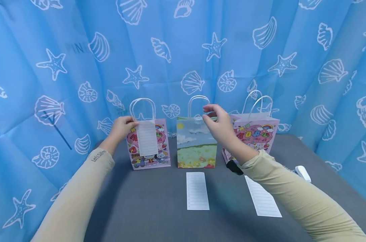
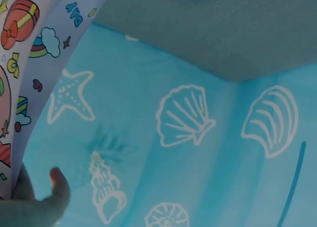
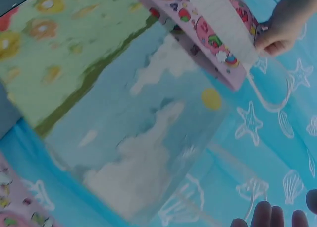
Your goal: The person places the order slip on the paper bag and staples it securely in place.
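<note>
My left hand (image 1: 120,129) pinches at the top edge of a pink cartoon-print gift bag (image 1: 133,148), where a lined white paper slip (image 1: 147,137) hangs down its front. The thumb lies in front, at the slip's upper left corner. In the right wrist view the same left hand (image 3: 280,38) grips beside the white handle. Nothing is in my right hand (image 1: 220,126), its fingers loosely bent and apart. It is raised by the upper right corner of the middle gift bag (image 1: 196,148), printed with sky and meadow, near that bag's white handle (image 1: 198,97).
A second pink gift bag (image 1: 269,129) stands at the right, partly behind my right forearm. Two lined slips lie on the grey table: one slip (image 1: 197,191) before the middle bag, another slip (image 1: 264,198) farther right. A small white object (image 1: 303,173) lies beyond. Blue shell-print curtain (image 1: 177,64) surrounds the table.
</note>
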